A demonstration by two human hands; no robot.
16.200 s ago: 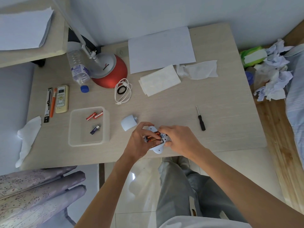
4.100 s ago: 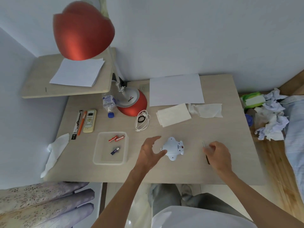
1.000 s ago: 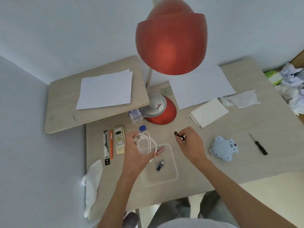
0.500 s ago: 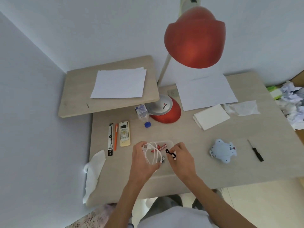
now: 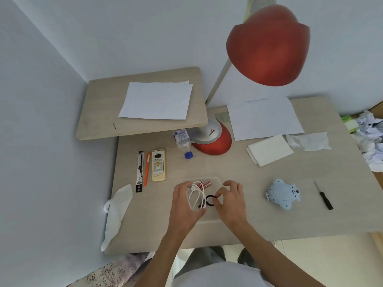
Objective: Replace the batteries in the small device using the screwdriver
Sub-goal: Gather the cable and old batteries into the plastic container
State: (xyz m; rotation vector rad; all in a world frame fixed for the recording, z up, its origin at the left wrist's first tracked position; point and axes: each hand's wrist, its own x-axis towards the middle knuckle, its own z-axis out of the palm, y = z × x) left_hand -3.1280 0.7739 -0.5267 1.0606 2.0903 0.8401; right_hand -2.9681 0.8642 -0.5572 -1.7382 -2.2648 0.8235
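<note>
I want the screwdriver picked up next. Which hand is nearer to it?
Right. The right hand is over the clear container, with the blue device between it and the screwdriver. The left hand, holding the white cable, is farther away.

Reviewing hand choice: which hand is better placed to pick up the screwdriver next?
Right. The screwdriver lies at the table's right side, beyond the blue device. The right hand is nearer, pinching only a black ring; the left hand holds the white cable.

Desk (image 5: 290,214): matt pale wood grain. Tray (image 5: 215,180) under both hands: clear plastic. Lamp shade (image 5: 267,46) above hands: smooth red, slight sheen.
</note>
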